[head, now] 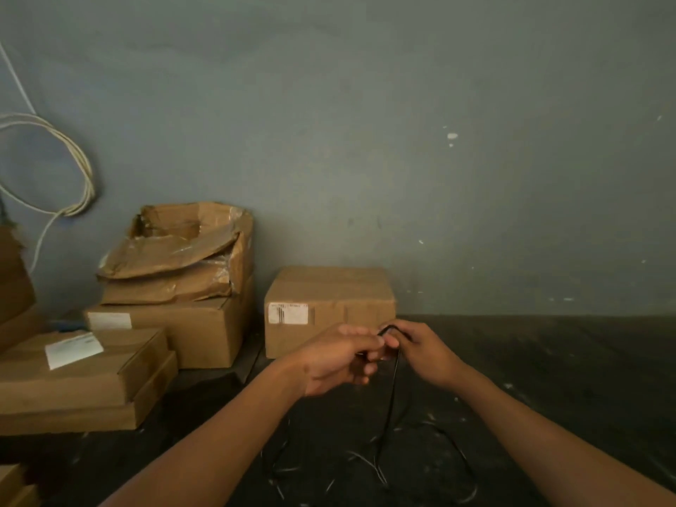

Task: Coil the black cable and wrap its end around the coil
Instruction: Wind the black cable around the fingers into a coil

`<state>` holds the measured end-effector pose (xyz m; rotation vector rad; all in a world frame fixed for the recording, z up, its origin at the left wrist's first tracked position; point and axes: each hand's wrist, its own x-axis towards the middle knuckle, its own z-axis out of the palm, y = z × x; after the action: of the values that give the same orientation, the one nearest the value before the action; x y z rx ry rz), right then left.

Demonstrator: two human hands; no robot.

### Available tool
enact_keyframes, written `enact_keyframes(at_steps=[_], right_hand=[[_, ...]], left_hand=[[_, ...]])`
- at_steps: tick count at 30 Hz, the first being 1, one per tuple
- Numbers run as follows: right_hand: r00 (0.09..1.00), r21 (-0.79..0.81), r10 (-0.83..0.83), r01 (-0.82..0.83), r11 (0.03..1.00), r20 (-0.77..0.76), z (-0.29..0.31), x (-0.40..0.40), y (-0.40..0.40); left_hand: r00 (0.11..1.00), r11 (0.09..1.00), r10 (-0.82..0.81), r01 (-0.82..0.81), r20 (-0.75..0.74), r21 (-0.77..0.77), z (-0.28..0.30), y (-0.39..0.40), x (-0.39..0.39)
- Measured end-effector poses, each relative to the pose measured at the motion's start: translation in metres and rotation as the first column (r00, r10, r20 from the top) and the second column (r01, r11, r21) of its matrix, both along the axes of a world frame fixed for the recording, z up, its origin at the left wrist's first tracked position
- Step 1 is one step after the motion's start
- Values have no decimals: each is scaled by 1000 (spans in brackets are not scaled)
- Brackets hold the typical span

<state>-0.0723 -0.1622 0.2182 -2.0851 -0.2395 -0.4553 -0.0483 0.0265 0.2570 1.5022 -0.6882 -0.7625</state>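
Note:
A thin black cable (392, 397) hangs from between my two hands down to the dark floor, where more of it lies in loose curves that are hard to make out. My left hand (336, 360) pinches the cable near its fingertips. My right hand (420, 347) holds a small bend of the cable that loops up over its fingers. The two hands touch at the fingertips, in front of a closed cardboard box (329, 309).
Stacked cardboard boxes (172, 323) stand at the left against a grey wall, the top one torn open. Flat boxes (80, 378) lie nearer at far left. A white cable loop (73, 170) hangs on the wall. The dark scuffed floor (548, 360) stretches right.

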Motion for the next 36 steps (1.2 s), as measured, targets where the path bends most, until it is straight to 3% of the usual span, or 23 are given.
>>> enact_keyframes(at_steps=[5, 12, 18, 22, 28, 36], right_hand=[[996, 27, 68, -69, 997, 50, 28, -1, 7], [999, -45, 5, -4, 999, 37, 32, -7, 18], [994, -9, 26, -27, 1000, -106, 10, -18, 38], [972, -91, 55, -78, 993, -229, 7, -29, 62], [935, -367, 107, -235, 900, -337, 15, -45, 84], [989, -551, 61, -126, 825, -136, 67, -51, 74]], left_hand=[[999, 987, -13, 5, -47, -164, 28, -3, -13], [967, 915, -119, 19, -225, -403, 49, 1, -8], [937, 807, -213, 10, -276, -590, 59, 8, 9], [968, 845, -113, -25, -224, -534, 58, 8, 30], [978, 876, -14, -88, -206, -475, 42, 18, 56], [994, 970, -28, 2, -105, -244, -7, 34, 70]])
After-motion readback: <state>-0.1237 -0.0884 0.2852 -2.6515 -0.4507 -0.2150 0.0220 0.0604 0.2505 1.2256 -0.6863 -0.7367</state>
